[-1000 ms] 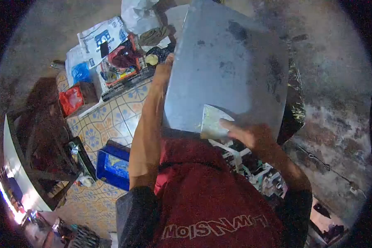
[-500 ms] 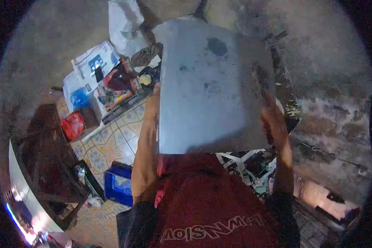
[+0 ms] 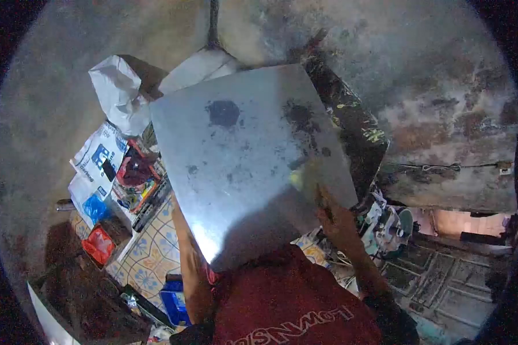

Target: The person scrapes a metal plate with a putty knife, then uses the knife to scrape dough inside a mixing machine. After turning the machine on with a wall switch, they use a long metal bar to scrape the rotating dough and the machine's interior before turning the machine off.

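Note:
A large flat grey panel is tilted in front of my chest, with dark blotchy stains on its upper half. Light glares at its lower left corner, and a shadow covers the lower middle. My left hand is at the panel's left edge, its fingers hidden behind the board. Over the right part of the face, my right hand has its fingers bent around a yellowish sponge-like pad, blurred and pressed to the surface.
To the left are a white sack, a printed bag, a red packet and a blue tray on patterned tiles. Clutter and a green bucket stand at right, by a stained wall with a cord.
The panel has tilted, its top swinging left in view. My right hand has moved off the right edge area onto the panel's face, where the yellowish pad now shows.

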Motion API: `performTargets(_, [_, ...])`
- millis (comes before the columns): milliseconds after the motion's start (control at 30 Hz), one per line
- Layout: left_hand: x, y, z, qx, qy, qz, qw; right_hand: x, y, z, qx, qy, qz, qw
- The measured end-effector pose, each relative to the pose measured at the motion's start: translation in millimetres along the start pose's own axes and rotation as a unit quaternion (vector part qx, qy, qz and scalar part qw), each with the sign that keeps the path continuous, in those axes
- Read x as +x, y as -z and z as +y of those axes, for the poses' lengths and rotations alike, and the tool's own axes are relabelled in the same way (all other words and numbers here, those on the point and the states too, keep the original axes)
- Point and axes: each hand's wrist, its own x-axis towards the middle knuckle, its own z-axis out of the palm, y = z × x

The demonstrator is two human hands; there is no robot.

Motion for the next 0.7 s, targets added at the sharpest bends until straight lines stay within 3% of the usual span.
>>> performTargets(67, [-4.2,7.7,-4.0,0.021,0.01,0.018,1.0,13.6,-9.6,-16.1,0.0,-0.032,-0.039,0.999])
performTargets(133, [0.3,12.2,-14.0,0.071,-0.078,0.007,0.994,27.2,-24.7,-27.2,-0.044,0.008,-0.034,0.998])
performTargets(233, [-9.4,-0.7,-9.5,0.052,-0.054,0.063,0.995,51.6,-46.9,-40.7,-0.111,0.06,-0.024,0.992])
performTargets(367, [-6.5,10.2,-31.9,0.017,-0.078,0.05,0.996,112.0,-60.0,-71.0,-0.149,0.091,-0.023,0.984])
performTargets(467, [5.1,4.9,-43.7,0.005,-0.015,0.081,0.997,210.8,-75.2,-78.0,-0.183,0.19,0.06,0.963])
performTargets(567, [3.1,2.5,-28.3,-0.009,-0.054,0.003,0.998,300.2,-59.9,-66.4,-0.147,0.307,0.126,0.932])
performTargets(700, [3.0,21.0,-38.4,-0.013,-0.074,-0.057,0.996,211.2,17.9,-85.6,-0.056,0.217,0.051,0.973])
